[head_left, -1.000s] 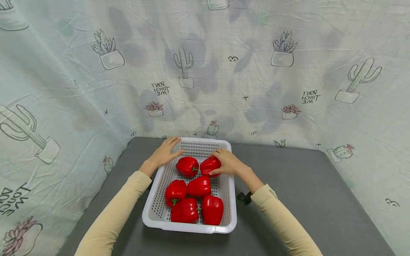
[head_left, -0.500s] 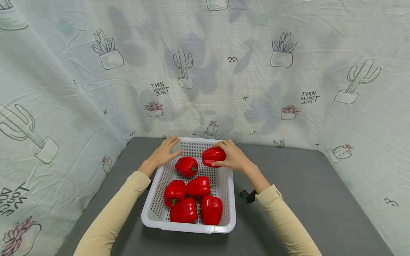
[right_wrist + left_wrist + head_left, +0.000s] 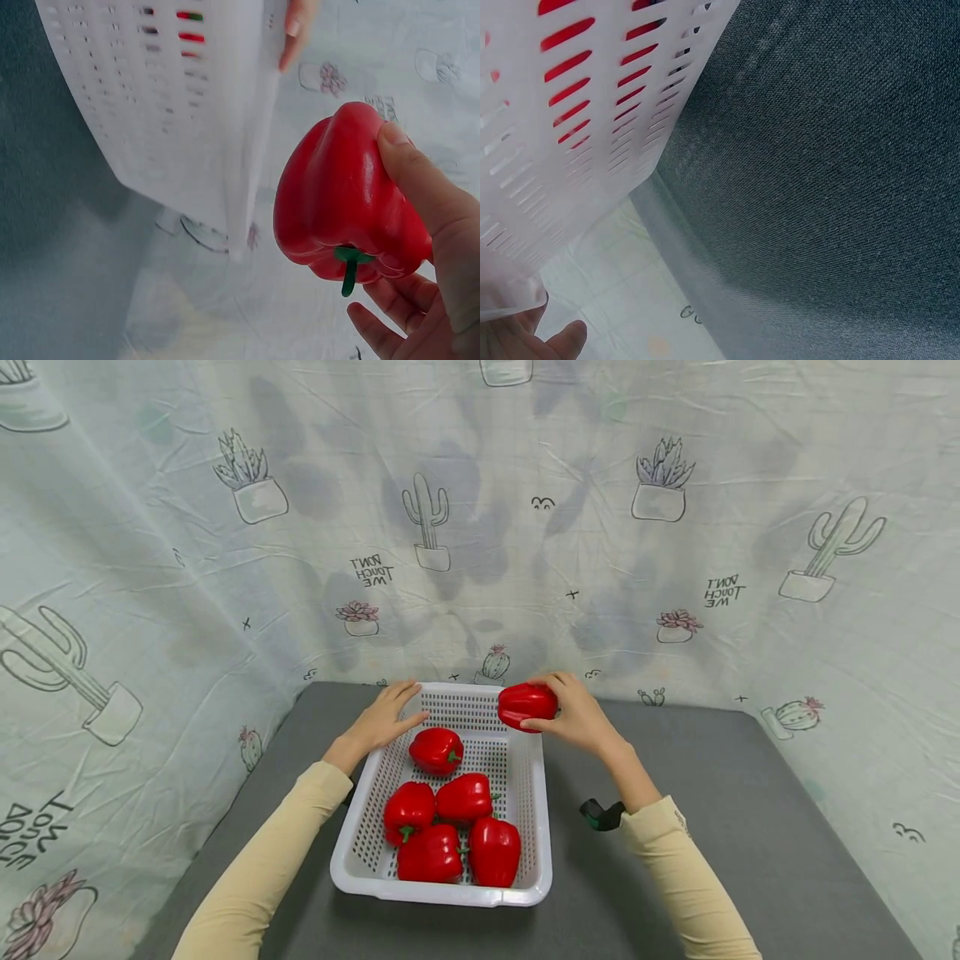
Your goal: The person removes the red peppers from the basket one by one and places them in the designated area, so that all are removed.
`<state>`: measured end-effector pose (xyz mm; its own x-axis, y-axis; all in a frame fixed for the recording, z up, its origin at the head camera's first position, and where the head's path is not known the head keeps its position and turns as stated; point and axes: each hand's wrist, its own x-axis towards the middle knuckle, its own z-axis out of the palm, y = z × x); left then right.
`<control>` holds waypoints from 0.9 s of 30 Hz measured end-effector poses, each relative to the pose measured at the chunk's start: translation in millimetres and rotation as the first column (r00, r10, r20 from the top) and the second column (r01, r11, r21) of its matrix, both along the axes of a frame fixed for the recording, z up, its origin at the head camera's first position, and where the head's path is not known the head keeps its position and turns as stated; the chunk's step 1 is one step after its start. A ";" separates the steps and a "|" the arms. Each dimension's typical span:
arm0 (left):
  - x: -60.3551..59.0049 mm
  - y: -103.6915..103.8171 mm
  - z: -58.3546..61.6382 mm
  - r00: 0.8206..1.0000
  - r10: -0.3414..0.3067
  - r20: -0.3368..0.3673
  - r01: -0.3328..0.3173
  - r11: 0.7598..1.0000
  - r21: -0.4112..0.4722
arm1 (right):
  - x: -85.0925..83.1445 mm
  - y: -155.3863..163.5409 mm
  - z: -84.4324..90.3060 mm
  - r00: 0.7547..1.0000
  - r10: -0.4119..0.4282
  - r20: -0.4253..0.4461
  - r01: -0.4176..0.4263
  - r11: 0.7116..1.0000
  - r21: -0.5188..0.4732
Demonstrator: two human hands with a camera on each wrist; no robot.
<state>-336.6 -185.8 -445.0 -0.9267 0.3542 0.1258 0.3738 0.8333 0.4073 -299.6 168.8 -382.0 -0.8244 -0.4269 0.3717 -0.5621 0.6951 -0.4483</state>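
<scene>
In the head view, a white perforated plastic basket (image 3: pixel 538 827) stands on the grey table. Several red bell peppers lie inside, among them one bell pepper (image 3: pixel 435 751) near the back. My right hand (image 3: pixel 573 714) pinches another red bell pepper (image 3: pixel 525 705) between thumb and fingers, held up over the basket's back right corner. The right wrist view shows this held bell pepper (image 3: pixel 345 195) with its green stem pointing down. My left hand (image 3: pixel 384 717) rests on the back left rim, fingers extended and thumb reaching over the inside. Its fingers (image 3: pixel 559 341) show by the rim in the left wrist view.
The grey table (image 3: pixel 675 793) extends on both sides of the basket. Behind it hangs a pale curtain (image 3: pixel 510 527) printed with potted cacti. A dark strap-like piece (image 3: pixel 602 816) shows beside the right sleeve.
My right hand has lifted the bell pepper out from among the others and carried it up and to the right. The left hand keeps its place on the rim.
</scene>
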 end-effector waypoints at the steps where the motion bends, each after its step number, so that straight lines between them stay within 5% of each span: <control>1: -0.1 -0.1 0.0 1.000 0.000 0.000 0.000 1.000 -0.002 | 0.5 2.9 1.2 1.000 -0.008 -0.001 0.008 1.000 -0.011; 27: 2.0 1.5 -0.2 1.000 -0.001 0.008 0.001 1.000 0.011 | 8.2 89.1 -16.4 0.978 -0.203 -0.049 0.196 0.973 -0.121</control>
<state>-334.5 -184.3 -445.3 -0.9272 0.3541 0.1221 0.3716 0.8283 0.4194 -291.4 258.0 -398.4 -0.8628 -0.2076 0.4609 -0.4461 0.7415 -0.5011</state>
